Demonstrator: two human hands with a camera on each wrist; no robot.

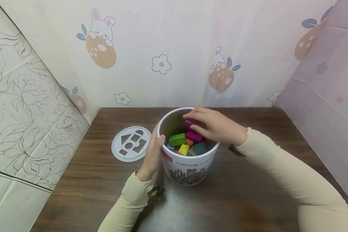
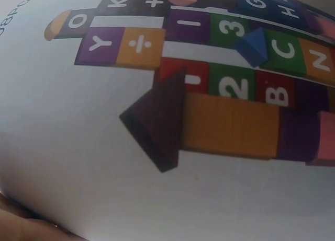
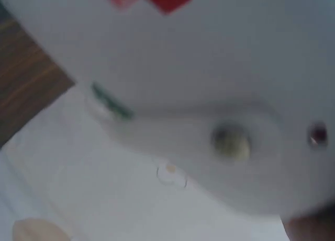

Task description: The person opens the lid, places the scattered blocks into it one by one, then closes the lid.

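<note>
A white printed bucket (image 1: 188, 170) of coloured toy blocks stands upright on the table. My left hand (image 1: 153, 153) grips its left side, the thumb at the rim. Inside the bucket's mouth, my right hand (image 1: 213, 124) holds a purple block (image 1: 189, 123) between thumb and fingers. Below that block lie a magenta block (image 1: 193, 136), a green block (image 1: 177, 139), a yellow block (image 1: 184, 149) and a teal block (image 1: 199, 148), among several others. Printed letter blocks on the bucket wall (image 2: 78, 147) fill the left wrist view. The right wrist view is blurred and shows the bucket's outside.
A round white lid (image 1: 130, 155) with shaped cut-outs lies flat on the brown wooden table (image 1: 98, 180), left of the bucket. Behind the table hangs a curtain (image 1: 185, 87) with rabbit and flower prints. A flower-patterned panel (image 1: 32, 96) borders the left side.
</note>
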